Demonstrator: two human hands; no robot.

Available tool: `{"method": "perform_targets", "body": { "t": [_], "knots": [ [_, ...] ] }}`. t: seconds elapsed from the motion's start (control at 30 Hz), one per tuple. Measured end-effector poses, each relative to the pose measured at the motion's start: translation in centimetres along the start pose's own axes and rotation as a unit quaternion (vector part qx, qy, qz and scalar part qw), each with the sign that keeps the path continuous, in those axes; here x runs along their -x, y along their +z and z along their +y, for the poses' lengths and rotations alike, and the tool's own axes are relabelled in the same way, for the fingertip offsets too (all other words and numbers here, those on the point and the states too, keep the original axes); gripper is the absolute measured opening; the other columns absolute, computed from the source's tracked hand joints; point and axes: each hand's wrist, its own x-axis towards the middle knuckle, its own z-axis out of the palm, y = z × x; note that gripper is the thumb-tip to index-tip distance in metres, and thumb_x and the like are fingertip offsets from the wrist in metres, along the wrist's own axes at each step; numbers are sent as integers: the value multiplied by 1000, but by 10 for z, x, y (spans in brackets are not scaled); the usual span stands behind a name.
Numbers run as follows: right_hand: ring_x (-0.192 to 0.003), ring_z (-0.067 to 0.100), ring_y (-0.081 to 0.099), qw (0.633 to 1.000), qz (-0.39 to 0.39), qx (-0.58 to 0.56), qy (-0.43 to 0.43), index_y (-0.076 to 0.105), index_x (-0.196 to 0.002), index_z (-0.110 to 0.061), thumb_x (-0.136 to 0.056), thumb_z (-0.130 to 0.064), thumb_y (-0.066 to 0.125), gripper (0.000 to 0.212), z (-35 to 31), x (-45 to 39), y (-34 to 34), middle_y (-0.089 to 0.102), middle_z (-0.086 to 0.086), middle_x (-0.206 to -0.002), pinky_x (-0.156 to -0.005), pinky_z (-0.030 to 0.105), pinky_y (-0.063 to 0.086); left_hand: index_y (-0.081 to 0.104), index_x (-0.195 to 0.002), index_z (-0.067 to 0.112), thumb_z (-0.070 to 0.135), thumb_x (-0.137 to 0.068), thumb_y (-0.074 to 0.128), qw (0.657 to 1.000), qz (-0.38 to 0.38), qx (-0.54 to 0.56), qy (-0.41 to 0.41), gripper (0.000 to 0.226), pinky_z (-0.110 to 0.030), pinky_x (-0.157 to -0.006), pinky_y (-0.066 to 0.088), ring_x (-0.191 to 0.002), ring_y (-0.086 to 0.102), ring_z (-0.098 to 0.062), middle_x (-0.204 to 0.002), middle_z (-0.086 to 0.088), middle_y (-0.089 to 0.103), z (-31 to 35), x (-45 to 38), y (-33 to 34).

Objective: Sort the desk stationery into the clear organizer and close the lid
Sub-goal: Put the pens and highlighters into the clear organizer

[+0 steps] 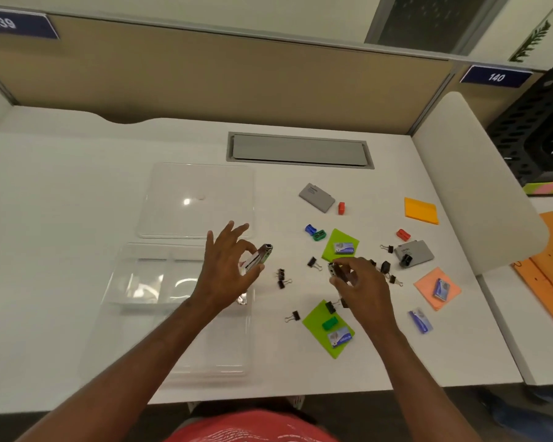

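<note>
Holding one small stapler [256, 258] pinched in the left hand [229, 269] over the clear organizer [147, 282] at eight o'clock, right hand [359, 282] fingers clamped on another stapler [334, 268]. Best lowered into one compartment, released gently.

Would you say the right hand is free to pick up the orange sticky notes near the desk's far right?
Probably not yet: the right hand already grips a small stapler. The path to the orange sticky notes looks open.
</note>
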Motion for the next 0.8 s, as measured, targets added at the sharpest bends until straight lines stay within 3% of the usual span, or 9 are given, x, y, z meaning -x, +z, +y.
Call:
{"method": "perform_targets", "body": {
  "t": [0.27,0.33,0.4,0.47,0.57,0.8],
  "knots": [
    [-85,2,61,998,12,-59,-4,71,-108,-28,-79,-16,79,32,-73,6,52,66,-16,-98,-69,7,42,70,-88,22,52,-85,69,993,-22,-115,1,30,-64,-119,-1,-152,19,-29,-146,-4,51,-51,25,-23],
    [-83,0,61,998,13,-64,-2,72,-107,-28,-78,-15,79,32,-85,8,67,67,-16,-96,-70,9,43,70,-83,22,53,-87,64,991,-22,-129,-5,32,-66,-118,4,-152,18,-32,-146,-7,51,-59,30,-21],
    [-80,0,62,997,11,-70,9,72,-106,-29,-78,-15,79,32,-95,10,82,68,-15,-96,-74,20,50,69,-83,22,54,-90,58,991,-19,-132,-11,35,-67,-117,7,-152,16,-33,-147,-9,49,-67,32,-20],
    [-78,2,63,997,11,-76,24,73,-106,-30,-78,-17,79,32,-104,11,98,69,-13,-97,-76,31,55,67,-90,22,54,-94,51,990,-21,-138,-5,36,-67,-117,9,-152,16,-33,-150,-9,46,-76,32,-21],
    [-76,6,64,995,2,-82,50,74,-107,-31,-79,-21,78,30,-114,10,119,70,-11,-96,-76,36,57,65,-108,22,53,-95,43,990,-31,-140,10,40,-66,-118,11,-152,17,-33,-153,-11,43,-86,32,-23],
    [-89,13,66,994,-5,-72,87,75,-110,-20,-84,-24,77,26,-134,8,163,73,-3,-96,-83,25,51,56,-133,19,43,-94,59,991,-63,-115,20,46,-60,-121,10,-153,15,-31,-160,-10,31,-104,36,-34]
  ]
}}
